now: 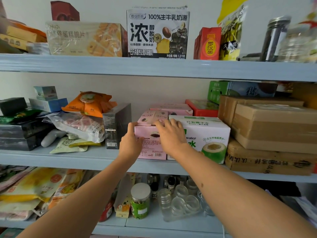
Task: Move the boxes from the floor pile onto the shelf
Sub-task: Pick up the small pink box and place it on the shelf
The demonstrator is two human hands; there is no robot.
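A pink box [151,146] stands on the middle shelf [96,158], between a tall black box [116,125] and a white coconut-water carton [205,136]. My left hand [131,140] holds the pink box at its left top corner, thumb on the front face. My right hand [170,133] lies over its top right edge, fingers reaching onto the top. A second pink box [171,108] sits behind it. The floor pile is out of view.
Brown cardboard cartons [274,127] are stacked at the right of the middle shelf, snack bags and dark boxes [22,133] at the left. The top shelf [154,66] holds a yoghurt carton [157,33] and packets. Jars [140,200] stand on the lower shelf.
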